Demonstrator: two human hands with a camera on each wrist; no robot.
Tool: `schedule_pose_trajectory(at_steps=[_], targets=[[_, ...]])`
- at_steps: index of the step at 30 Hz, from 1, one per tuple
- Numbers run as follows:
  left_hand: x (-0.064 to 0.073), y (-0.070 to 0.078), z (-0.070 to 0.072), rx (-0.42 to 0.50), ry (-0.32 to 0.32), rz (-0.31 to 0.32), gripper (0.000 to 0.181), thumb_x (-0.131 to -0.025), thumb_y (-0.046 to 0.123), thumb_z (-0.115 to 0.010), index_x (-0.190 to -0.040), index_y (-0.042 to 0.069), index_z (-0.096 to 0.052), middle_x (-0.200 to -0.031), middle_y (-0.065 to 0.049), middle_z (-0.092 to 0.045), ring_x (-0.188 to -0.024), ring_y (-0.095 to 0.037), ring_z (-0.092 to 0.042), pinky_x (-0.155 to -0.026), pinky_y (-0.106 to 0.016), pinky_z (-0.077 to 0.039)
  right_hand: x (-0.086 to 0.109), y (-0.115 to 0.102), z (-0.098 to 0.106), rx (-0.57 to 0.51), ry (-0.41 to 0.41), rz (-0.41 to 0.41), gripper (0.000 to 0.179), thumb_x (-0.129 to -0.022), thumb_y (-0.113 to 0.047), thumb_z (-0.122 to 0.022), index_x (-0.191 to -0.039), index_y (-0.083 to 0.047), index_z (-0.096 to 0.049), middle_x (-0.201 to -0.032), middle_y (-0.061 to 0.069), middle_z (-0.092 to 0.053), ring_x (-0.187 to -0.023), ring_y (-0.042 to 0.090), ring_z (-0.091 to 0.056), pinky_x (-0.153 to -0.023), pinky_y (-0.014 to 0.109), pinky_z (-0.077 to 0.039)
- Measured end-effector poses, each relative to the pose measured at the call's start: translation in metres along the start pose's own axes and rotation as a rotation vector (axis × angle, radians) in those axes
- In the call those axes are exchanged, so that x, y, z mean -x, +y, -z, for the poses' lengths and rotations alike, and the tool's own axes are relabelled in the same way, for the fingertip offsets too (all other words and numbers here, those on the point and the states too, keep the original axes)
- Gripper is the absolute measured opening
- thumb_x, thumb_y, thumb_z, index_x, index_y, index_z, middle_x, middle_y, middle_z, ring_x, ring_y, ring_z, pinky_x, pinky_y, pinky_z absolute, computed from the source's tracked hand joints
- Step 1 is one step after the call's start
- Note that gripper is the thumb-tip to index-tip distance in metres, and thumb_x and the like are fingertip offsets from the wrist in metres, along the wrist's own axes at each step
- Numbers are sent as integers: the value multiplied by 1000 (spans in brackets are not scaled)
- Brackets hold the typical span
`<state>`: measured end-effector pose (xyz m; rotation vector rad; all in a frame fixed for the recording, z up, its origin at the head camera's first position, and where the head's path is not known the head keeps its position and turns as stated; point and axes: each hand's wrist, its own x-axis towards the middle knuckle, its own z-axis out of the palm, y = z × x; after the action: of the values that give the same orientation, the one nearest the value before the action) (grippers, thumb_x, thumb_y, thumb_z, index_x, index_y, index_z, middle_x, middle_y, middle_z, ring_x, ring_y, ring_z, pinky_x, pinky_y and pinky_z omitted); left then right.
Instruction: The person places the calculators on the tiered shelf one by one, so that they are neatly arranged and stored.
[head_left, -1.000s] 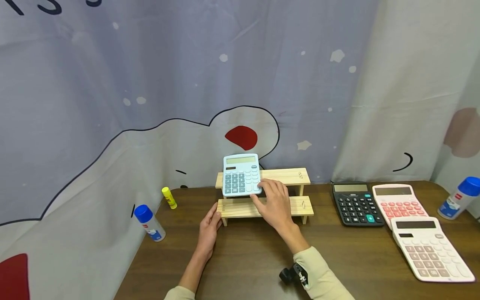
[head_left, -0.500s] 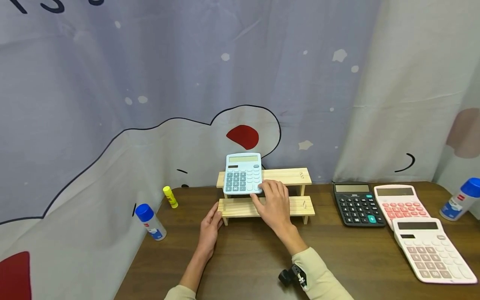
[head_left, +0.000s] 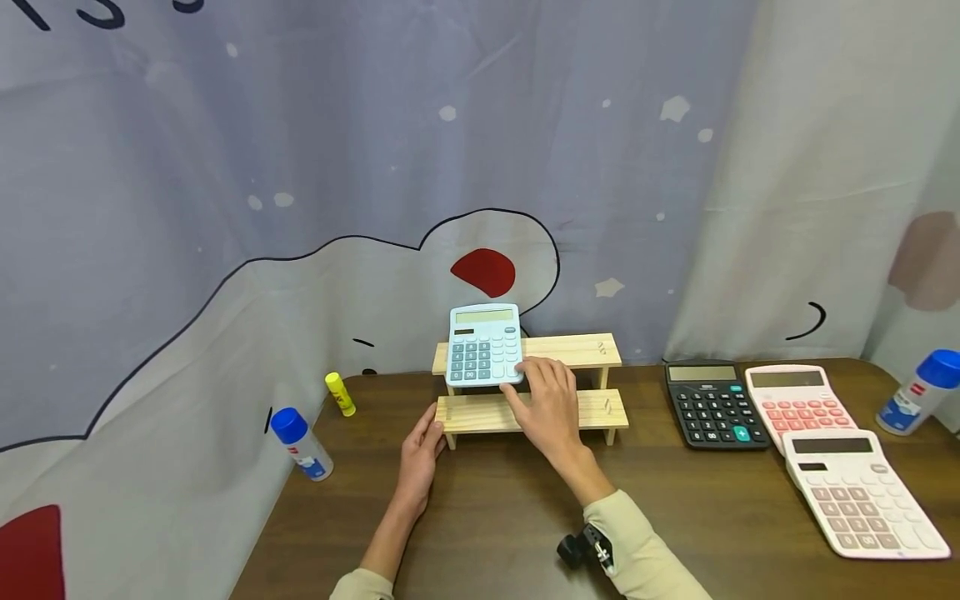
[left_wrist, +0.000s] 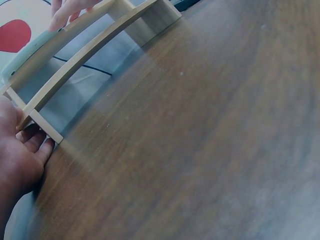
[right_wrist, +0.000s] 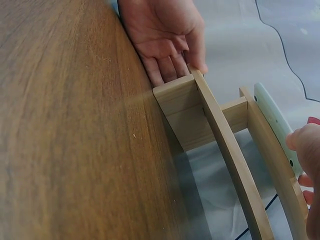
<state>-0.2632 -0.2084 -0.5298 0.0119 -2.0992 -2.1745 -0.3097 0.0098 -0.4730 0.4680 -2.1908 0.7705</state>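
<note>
A light blue calculator (head_left: 484,343) leans back on the upper step of a two-step wooden rack (head_left: 566,410), toward its left end. My right hand (head_left: 551,408) holds the calculator at its lower right corner, thumb at the front edge. In the right wrist view, that thumb (right_wrist: 297,141) presses the edge of the calculator (right_wrist: 275,120). My left hand (head_left: 420,458) grips the left end of the lower step. In the left wrist view, the fingers of the left hand (left_wrist: 20,150) curl around the rack's leg (left_wrist: 46,126); the right hand (left_wrist: 67,12) shows above.
On the right of the table (head_left: 510,533) lie a black calculator (head_left: 716,408), a pink-keyed one (head_left: 798,400) and a white one (head_left: 866,496) overlapping it. Blue-capped bottles stand left (head_left: 302,446) and right (head_left: 918,396). A yellow glue stick (head_left: 340,394) stands near the curtain (head_left: 337,167).
The blue calculator has shifted very slightly back and right on the upper step with my right hand. My left hand stays on the rack's left end.
</note>
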Motion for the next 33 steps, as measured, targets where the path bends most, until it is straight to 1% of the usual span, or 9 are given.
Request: schedule_pose_trajectory(at_steps=[3, 11, 18, 22, 30, 33], targets=[[-1, 1, 0, 6, 5, 7, 54, -109, 25, -42, -157, 3, -27, -162, -17, -29, -146, -31, -33, -118, -52, -33, -1, 1, -1, 2, 0, 5, 31, -87, -32, -77, -107, -10, -67, -115, 8, -68, -111, 30, -57, -102, 48, -41], [-2, 2, 0, 6, -5, -18, 55, -109, 26, -42, -157, 2, -27, -162, -17, -30, -145, -31, -35, -117, -52, -34, -1, 1, 0, -1, 7, 6, 34, -86, -31, -77, -109, -9, -65, -112, 9, -68, -108, 30, -56, -101, 48, -40], [-4, 2, 2, 1, 5, -13, 56, -109, 27, -42, -157, 3, -27, -162, -17, -30, -145, -30, -35, -117, -51, -34, -3, 1, 0, -25, -47, -7, 35, -89, -32, -73, -113, -8, -64, -118, 9, -66, -113, 30, -54, -106, 48, -37], [-4, 2, 4, -4, 7, -10, 56, -109, 29, -43, -157, 5, -28, -162, -17, -30, -145, -30, -35, -117, -51, -34, -2, 1, 0, -36, -53, 1, 34, -90, -31, -73, -114, -8, -64, -119, 9, -66, -113, 30, -54, -106, 49, -38], [-1, -1, 3, -20, 17, -6, 56, -108, 31, -44, -157, 6, -31, -161, -16, -32, -144, -31, -38, -114, -46, -40, 4, 4, 10, -73, -41, -7, 34, -89, -29, -75, -113, -7, -65, -119, 10, -65, -118, 32, -54, -104, 50, -42], [1, -3, 1, -21, 11, -5, 56, -108, 32, -44, -157, 6, -31, -161, -17, -31, -144, -31, -37, -115, -48, -39, 6, 7, 17, -85, -38, -22, 35, -89, -29, -75, -114, -8, -65, -120, 10, -65, -120, 31, -53, -103, 51, -42]])
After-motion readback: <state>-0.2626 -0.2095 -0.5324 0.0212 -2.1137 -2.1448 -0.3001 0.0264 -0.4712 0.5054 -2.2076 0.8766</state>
